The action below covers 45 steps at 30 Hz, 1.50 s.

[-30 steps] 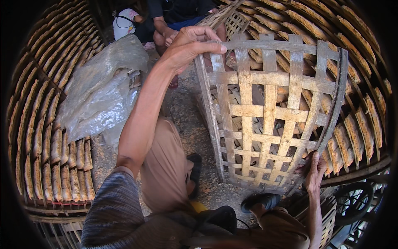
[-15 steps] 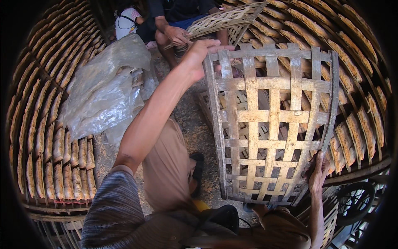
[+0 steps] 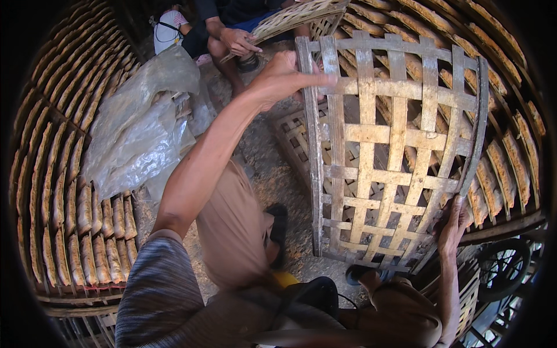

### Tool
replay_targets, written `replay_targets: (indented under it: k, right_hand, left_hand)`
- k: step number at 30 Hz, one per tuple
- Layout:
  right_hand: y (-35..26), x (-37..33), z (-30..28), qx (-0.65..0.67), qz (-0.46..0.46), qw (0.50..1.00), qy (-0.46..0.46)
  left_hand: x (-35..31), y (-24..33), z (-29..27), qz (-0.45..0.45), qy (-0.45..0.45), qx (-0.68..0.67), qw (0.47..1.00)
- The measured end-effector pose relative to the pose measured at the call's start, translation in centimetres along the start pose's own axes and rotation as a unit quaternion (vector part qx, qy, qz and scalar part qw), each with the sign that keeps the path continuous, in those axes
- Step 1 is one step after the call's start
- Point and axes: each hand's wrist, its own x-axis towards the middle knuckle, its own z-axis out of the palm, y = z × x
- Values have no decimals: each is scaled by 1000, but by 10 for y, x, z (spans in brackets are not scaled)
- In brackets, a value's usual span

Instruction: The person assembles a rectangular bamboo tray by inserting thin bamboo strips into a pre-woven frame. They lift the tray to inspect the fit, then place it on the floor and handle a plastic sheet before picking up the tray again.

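Observation:
Between my two hands a woven bamboo tray (image 3: 397, 139) hangs upright, its open lattice of flat slats set in a greyed frame. My left hand (image 3: 284, 78) grips the tray's upper left edge, the thumb lying across the slats and the other fingers behind. At the lower right edge my right hand (image 3: 452, 223) holds the side rail; part of its fingers is hidden behind the frame. Through the gaps and to the left of it, another woven bamboo tray (image 3: 293, 139) shows lower down near the floor.
A seated person (image 3: 238, 40) across from me holds a similar tray (image 3: 299, 20). Racks of orange-brown pieces in rows stand at left (image 3: 58, 203) and right (image 3: 499, 156). Crumpled clear plastic sheeting (image 3: 145, 127) lies at left. A black spoked wheel (image 3: 503, 269) is at lower right.
The tray has shifted slightly right and up in my hands. My left hand has slid down its left edge a little. Across from me, the other person's tray has moved left.

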Motion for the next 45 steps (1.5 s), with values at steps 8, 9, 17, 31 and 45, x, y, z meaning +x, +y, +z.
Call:
replay_targets:
  k: [8,9,17,31,45]
  right_hand:
    - [14,8,-6,15,-21,1000,17]
    - [13,7,-5,12,-14,1000,19]
    - [-4,1,5,25,-16,999,31]
    - [-8,-2,9,57,-18,997,55]
    - [-18,-7,16,61,-8,997,54]
  left_hand:
    - [8,-27,-4,87,-76,-177,977]
    - [8,-29,-4,110,-76,-164,977]
    - [7,-22,0,29,-107,-200,974]
    - [-5,-18,16,-7,-109,-121,987]
    - [-6,-23,11,80,-117,-64,988]
